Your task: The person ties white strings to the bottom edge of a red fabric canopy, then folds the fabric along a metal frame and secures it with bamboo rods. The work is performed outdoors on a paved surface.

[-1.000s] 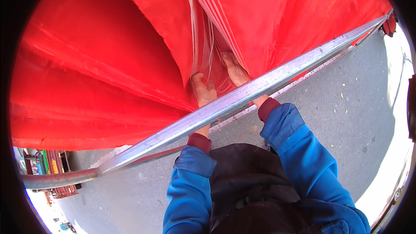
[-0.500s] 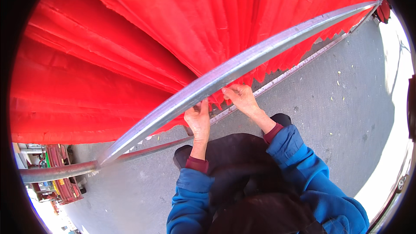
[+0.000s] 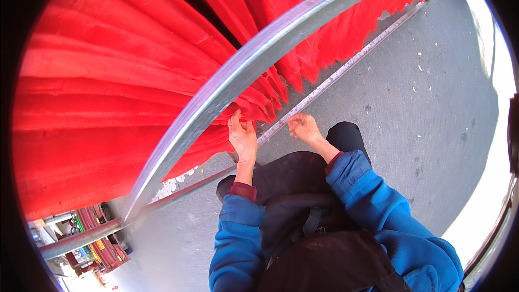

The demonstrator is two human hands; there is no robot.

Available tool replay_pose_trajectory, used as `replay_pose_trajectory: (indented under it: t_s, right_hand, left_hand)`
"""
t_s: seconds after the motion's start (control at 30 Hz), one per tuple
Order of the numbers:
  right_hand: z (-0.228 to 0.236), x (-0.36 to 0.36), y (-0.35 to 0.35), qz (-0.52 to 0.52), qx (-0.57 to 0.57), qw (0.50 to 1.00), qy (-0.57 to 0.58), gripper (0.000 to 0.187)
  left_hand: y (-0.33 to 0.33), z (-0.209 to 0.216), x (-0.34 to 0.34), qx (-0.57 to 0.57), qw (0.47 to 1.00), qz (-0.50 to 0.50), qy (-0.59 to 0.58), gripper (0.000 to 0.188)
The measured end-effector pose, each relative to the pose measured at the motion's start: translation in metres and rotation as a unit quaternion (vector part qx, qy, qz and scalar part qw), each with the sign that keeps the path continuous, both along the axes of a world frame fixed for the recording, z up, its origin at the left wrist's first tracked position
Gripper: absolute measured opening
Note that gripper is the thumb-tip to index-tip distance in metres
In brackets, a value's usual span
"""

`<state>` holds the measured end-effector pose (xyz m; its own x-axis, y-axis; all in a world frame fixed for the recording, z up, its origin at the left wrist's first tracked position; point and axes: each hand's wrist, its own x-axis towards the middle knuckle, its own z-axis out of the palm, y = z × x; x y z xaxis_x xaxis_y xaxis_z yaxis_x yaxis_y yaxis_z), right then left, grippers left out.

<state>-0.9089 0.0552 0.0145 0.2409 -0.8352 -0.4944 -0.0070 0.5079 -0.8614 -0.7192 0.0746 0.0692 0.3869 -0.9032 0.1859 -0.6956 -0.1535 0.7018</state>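
Note:
A gathered red cloth hangs in deep folds, with its ragged lower edge close to my hands. My left hand reaches up to this edge below the metal bar, fingers stretched and apart, the fingertips at the folds. I cannot tell whether they press on the cloth. My right hand is lower and to the right, away from the cloth, its fingers curled together near the thin lower rail. Whatever may be between those fingers is hidden. A grey metal bar crosses in front of the cloth, above both hands.
A thin metal rail runs low along the grey pavement. A red vehicle or cart stands at the lower left, beyond another length of pipe. Bright sunlit ground lies at the far right.
My right hand has drawn back from the cloth edge, down and to the right. The cloth has parted into two bunches with a dark gap. The bar appears higher in view.

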Motion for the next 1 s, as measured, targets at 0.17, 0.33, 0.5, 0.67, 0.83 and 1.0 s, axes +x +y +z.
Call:
replay_pose_trajectory:
  t_s: [0.17, 0.33, 0.5, 0.67, 0.83, 1.0]
  right_hand:
    - [-0.003, -0.028, -0.014, -0.051, 0.031, 0.998, -0.014, 0.016]
    - [-0.003, -0.040, -0.013, 0.015, 0.023, 0.999, 0.030, 0.017]
    - [-0.015, -0.040, -0.011, 0.028, -0.025, 0.998, 0.050, 0.018]
    - [-0.013, -0.036, -0.007, 0.057, -0.063, 0.991, 0.105, 0.018]
    - [0.005, -0.042, -0.004, 0.087, -0.098, 0.985, 0.112, 0.018]
    - [0.019, -0.047, -0.009, 0.094, -0.111, 0.980, 0.136, 0.019]
  left_hand:
    - [-0.018, -0.045, -0.007, 0.073, 0.991, 0.018, -0.109, 0.049]
    - [-0.043, -0.085, 0.004, 0.092, 0.988, 0.056, -0.108, 0.053]
    - [-0.053, -0.099, 0.007, 0.184, 0.980, 0.019, -0.074, 0.037]
    - [-0.043, -0.112, -0.007, 0.317, 0.938, -0.062, -0.128, 0.045]
    - [-0.069, -0.141, -0.029, 0.293, 0.924, 0.120, 0.216, 0.059]
    - [-0.093, -0.170, -0.034, 0.266, 0.820, 0.258, 0.437, 0.035]
